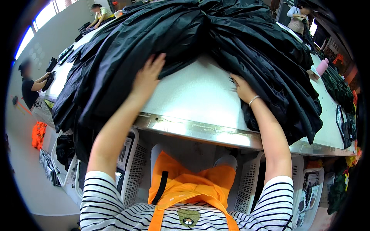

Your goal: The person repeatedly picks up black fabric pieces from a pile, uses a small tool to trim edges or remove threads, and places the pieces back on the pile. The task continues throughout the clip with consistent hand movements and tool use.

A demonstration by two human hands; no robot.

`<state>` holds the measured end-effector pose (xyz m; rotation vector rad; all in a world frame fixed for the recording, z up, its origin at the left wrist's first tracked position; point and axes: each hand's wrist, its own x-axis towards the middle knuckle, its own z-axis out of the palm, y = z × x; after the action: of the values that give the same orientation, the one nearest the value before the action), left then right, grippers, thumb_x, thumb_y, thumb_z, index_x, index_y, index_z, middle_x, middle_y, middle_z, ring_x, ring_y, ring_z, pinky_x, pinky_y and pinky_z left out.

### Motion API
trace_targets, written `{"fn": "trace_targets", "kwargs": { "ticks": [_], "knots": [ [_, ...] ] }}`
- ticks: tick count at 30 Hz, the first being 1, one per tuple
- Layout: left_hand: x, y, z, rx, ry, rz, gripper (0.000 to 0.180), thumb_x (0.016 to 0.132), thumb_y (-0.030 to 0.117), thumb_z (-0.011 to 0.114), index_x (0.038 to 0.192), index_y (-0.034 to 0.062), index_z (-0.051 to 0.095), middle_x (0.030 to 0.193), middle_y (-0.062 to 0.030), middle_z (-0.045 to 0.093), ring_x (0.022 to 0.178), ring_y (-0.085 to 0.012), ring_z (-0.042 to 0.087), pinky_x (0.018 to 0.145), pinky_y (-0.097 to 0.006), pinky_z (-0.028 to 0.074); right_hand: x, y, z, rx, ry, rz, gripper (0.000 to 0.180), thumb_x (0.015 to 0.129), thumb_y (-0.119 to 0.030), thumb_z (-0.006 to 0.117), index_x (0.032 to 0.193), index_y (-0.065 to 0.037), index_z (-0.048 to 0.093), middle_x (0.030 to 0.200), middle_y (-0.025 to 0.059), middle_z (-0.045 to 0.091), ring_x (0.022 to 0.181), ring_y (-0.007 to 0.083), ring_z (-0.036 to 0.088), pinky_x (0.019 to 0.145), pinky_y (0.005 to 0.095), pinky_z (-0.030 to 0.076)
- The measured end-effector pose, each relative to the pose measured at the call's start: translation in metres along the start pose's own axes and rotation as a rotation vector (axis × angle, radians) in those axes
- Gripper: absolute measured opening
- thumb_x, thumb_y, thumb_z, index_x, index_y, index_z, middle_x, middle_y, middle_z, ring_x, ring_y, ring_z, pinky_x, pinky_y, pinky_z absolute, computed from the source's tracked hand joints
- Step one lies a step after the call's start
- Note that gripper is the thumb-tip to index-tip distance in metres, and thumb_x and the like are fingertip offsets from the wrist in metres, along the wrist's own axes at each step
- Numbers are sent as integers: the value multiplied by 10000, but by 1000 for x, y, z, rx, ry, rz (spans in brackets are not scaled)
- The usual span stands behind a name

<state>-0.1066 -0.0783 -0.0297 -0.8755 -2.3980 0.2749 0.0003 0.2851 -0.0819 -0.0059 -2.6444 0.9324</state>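
A large heap of black, slightly shiny fabric (pixel 115 57) is spread over the white table (pixel 192 96) and parts into two folded masses in the middle. My left hand (pixel 148 75) lies flat with fingers spread on the inner edge of the left mass. On the inner edge of the right mass rests my right hand (pixel 243 89), its fingers stretched out and partly hidden against the dark cloth. Bare white tabletop shows between both hands. The fabric hangs over the table's front edge on both sides.
White plastic baskets (pixel 133 165) stand under the table, left and right of my legs. A metal strip (pixel 192 128) runs along the front edge. A pink bottle (pixel 322 66) stands at the right. Other people work at the far left (pixel 101 14), left (pixel 32 86) and far right (pixel 298 19).
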Motion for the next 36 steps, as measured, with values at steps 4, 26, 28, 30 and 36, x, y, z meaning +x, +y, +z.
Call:
{"fn": "trace_targets", "kwargs": {
  "ticks": [4, 26, 28, 30, 36],
  "knots": [
    [-12, -90, 9, -163, -26, 27, 822, 784, 258, 729, 1483, 254, 296, 1587, 18, 129, 1407, -274, 275, 1115, -488, 284, -3, 52, -31, 24, -172, -94, 444, 920, 26, 453, 1351, -80, 458, 1337, 181, 509, 1212, 256, 515, 1051, 325, 376],
    [-9, -61, -126, -1100, -371, 32, 381, 936, 367, 548, 954, 10, 682, 1302, -165, 571, 1227, -218, 517, 1070, -359, 350, 14, 112, -29, -129, 8, -173, 390, 911, 103, 384, 1233, -44, 548, 1181, 161, 620, 1123, 237, 599, 985, 289, 422],
    [-46, -14, -113, -573, -340, 194, 504, 825, 455, 675, 1109, 38, 665, 1383, -154, 498, 1335, -272, 406, 1128, -512, 231, 13, 114, -31, -100, 6, -176, 384, 905, 110, 383, 1224, -31, 544, 1162, 156, 618, 1115, 225, 598, 970, 288, 431],
    [-66, 1, -93, -219, -234, 181, 590, 740, 464, 730, 1163, 62, 641, 1446, -123, 428, 1391, -280, 311, 1141, -565, 145, 12, 103, -28, -86, -7, -170, 365, 895, 102, 406, 1203, -30, 552, 1126, 160, 616, 1081, 237, 598, 955, 302, 438],
    [-61, 13, -78, -458, -77, 214, 672, 778, 328, 719, 1375, 147, 467, 1488, -97, 372, 1393, -298, 312, 1131, -579, 167, -21, 19, -30, -75, 135, -726, 430, 727, 198, 449, 1101, 22, 569, 1026, 159, 591, 898, 288, 595, 786, 315, 503]
  ]
}}
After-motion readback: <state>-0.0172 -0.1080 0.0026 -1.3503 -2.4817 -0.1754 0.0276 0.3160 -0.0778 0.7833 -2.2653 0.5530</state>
